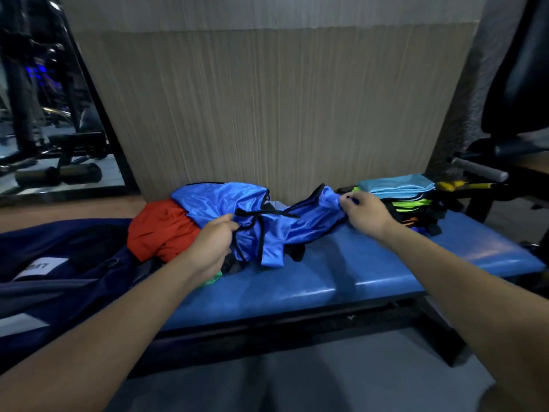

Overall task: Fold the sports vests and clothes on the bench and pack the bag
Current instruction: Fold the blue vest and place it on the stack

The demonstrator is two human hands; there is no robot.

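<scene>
Head view: my left hand (212,243) and right hand (367,214) pinch the blue vest (267,230) (satiny, light, probably slippery); I'd grip its hemmed edges.

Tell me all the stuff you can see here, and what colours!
blue vest: 1, shiny blue with black trim, stretched over the pile
red garment: 1, red-orange, in the pile's left part
folded stack: 1, light blue on top, green and black below, bench's right end
bag: 1, navy, bench's left end
bench: 1, blue pad
left hand: grips the vest
right hand: pinches the vest's far end
</scene>
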